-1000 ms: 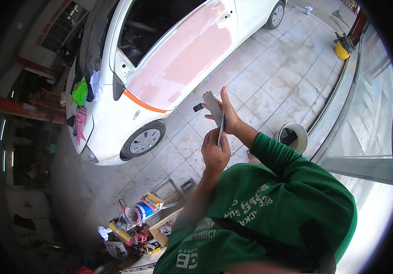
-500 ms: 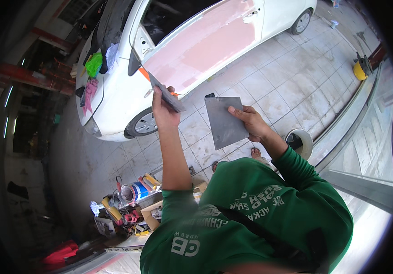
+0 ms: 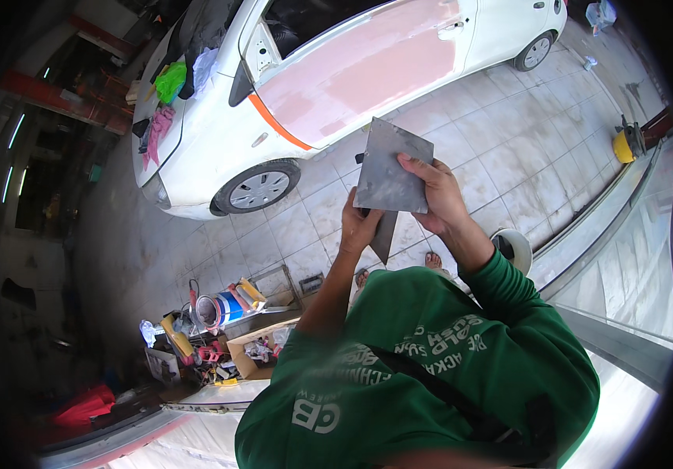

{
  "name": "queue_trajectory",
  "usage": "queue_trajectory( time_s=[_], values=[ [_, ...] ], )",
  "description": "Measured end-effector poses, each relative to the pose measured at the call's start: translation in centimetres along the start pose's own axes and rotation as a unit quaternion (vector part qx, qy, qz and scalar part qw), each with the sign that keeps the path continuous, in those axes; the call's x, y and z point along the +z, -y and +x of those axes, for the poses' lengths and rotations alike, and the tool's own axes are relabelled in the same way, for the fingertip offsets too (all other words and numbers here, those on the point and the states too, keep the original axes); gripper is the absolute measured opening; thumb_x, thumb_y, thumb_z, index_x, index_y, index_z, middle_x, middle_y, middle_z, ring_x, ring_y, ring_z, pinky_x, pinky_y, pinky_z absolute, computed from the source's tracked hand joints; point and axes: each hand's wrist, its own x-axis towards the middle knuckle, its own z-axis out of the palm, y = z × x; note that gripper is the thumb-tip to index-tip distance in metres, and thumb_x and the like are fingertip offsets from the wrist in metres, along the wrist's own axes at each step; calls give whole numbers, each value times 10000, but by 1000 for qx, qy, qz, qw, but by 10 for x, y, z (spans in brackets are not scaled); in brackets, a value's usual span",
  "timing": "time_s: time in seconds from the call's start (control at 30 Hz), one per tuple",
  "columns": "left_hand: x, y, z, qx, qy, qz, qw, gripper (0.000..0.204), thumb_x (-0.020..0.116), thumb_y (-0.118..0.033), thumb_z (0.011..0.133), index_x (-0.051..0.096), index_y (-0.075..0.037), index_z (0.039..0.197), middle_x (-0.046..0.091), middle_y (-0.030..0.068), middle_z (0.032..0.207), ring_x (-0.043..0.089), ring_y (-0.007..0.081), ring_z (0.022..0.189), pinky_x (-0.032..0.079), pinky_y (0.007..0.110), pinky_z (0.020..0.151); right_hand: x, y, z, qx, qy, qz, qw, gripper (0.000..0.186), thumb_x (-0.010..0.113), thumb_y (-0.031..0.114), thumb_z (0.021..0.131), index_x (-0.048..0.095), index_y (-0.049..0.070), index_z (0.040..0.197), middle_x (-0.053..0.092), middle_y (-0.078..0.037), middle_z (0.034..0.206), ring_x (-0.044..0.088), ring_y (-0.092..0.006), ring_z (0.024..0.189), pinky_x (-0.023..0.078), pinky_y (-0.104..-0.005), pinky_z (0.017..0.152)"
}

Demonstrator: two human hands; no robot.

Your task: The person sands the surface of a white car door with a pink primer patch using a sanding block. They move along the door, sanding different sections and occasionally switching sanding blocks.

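My right hand [image 3: 442,191] grips a flat grey rectangular plate [image 3: 390,168], thumb on its upper face and fingers behind. The plate is raised and tilted in front of me, with pale smears on its surface. Just below it my left hand [image 3: 358,228] is closed around a second, darker grey plate [image 3: 386,238]. Much of that second plate is hidden behind the first one, so I cannot tell whether the two touch. Beyond my hands stands a white car [image 3: 196,148], its front door [image 3: 344,86] covered in patches of pinkish filler.
At the lower left, a cart [image 3: 278,301] bears a blue-and-white tin [image 3: 227,307], a cardboard box [image 3: 243,363] and assorted tools. A white bucket [image 3: 518,250] stands to my right. Cloths [image 3: 171,82] lie on the car's bonnet. A yellow container [image 3: 626,147] is at the far right.
My left hand has come down and right from beside the car, bringing its plate under the other one. My right hand has lifted its plate slightly. The view has shifted a little.
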Motion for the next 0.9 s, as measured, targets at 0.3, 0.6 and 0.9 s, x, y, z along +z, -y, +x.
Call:
queue_trajectory(
  time_s=[0.3,0.6,0.9],
  values=[
    [-18,-95,42,-14,-140,-286,948,775,681,-553,894,415,-34,1405,618,98,1259,601,280,1185,562,433,970,-20,-20,2,-48,-55,-36,997,368,645,268,984,556,-13,1204,674,-128,1067,714,-229,850,586,-398,519],
    [46,-108,16,-64,-104,-234,965,435,635,-299,1000,503,-113,1370,617,63,1244,593,255,1151,531,400,903,-8,-40,3,-100,-58,-8,993,280,659,97,933,561,-53,1149,667,-152,1030,712,-257,782,577,-374,479],
    [53,-111,13,6,-66,-212,975,336,654,-94,982,562,-56,1302,621,40,1204,595,146,1067,507,331,936,-4,-11,-5,-125,-51,-85,987,274,653,91,909,573,-77,1111,672,-151,958,699,-248,704,565,-360,458]
  ],
)
